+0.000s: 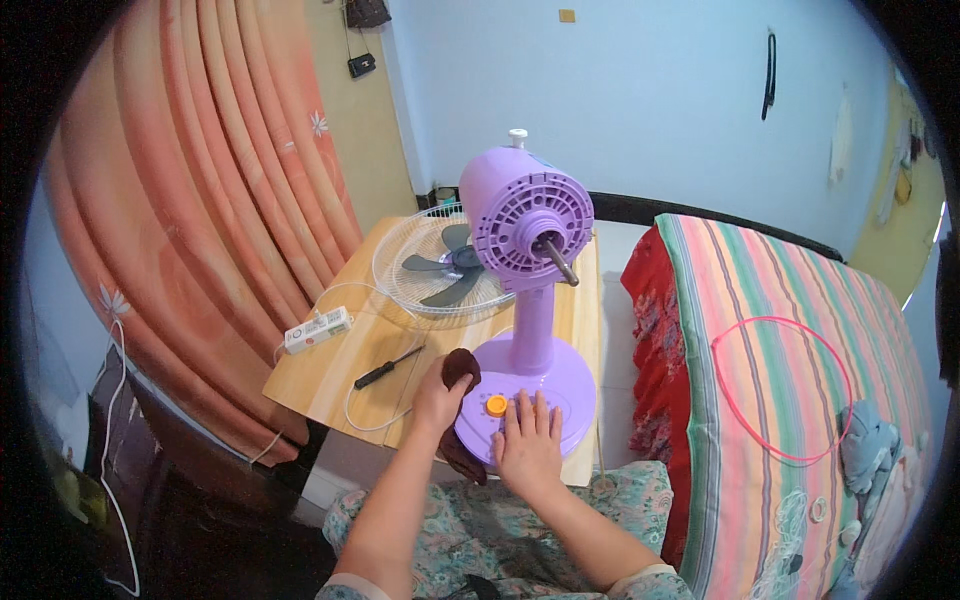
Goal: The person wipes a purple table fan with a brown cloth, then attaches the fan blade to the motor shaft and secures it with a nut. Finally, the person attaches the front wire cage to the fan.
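A purple fan body (533,330) stands upright on the small wooden table, its motor housing bare and the metal shaft (558,262) sticking out at the front. My left hand (437,402) is closed on a dark brown cloth (462,368) at the left edge of the round base; part of the cloth hangs below the base's rim. Flat on the front of the base lies my right hand (528,440), fingers stretched out beside the orange knob (496,405). Left of the base is a black-handled screwdriver (376,375). Behind it, the wire grille (400,290) surrounds grey fan blades (450,264).
A white power strip (318,330) sits on the left side of the wooden table (300,385), with a white cord running across. To the right is a bed with a striped cover (740,400) bearing a pink ring (716,375). Orange curtains (190,200) hang at the left.
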Motion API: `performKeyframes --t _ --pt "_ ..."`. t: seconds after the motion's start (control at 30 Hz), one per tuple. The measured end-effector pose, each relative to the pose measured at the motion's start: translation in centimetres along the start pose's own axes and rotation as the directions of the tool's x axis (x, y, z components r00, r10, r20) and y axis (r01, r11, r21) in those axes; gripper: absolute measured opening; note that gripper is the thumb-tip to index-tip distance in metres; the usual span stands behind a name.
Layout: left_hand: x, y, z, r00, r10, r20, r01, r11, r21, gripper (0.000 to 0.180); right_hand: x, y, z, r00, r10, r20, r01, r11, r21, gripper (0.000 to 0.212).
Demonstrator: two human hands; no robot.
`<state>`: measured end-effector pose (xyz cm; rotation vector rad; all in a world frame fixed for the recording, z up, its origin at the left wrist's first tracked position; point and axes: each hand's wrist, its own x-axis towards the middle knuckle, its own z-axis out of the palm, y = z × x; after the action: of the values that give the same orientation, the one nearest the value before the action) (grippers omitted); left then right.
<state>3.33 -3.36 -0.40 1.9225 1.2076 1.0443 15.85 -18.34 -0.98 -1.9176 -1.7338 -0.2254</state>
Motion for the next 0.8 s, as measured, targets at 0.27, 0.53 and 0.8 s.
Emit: performKeyframes --t 0.27,0.53,0.8 --pt "-1.1 0.8 1.1 0.975 -0.104 -0.198 0.106 0.994 0.003 0.043 0.1 0.1 -0.1 0.999 0.015 0.036 -0.018 0.996 0.083 0.055" --pt "-1.1 -0.9 1.4 0.978 -0.039 -0.205 0.031 0.999 -0.042 0.041 0.0 0.3 -0.1 1.0 0.01 0.014 -0.012 0.994 0.11 0.054" --pt "-1.1 -1.0 1.4 0.973 -0.047 -0.228 0.032 0.997 -0.073 0.041 0.1 0.3 -0.4 1.0 0.002 -0.004 -0.002 0.991 0.136 0.055"
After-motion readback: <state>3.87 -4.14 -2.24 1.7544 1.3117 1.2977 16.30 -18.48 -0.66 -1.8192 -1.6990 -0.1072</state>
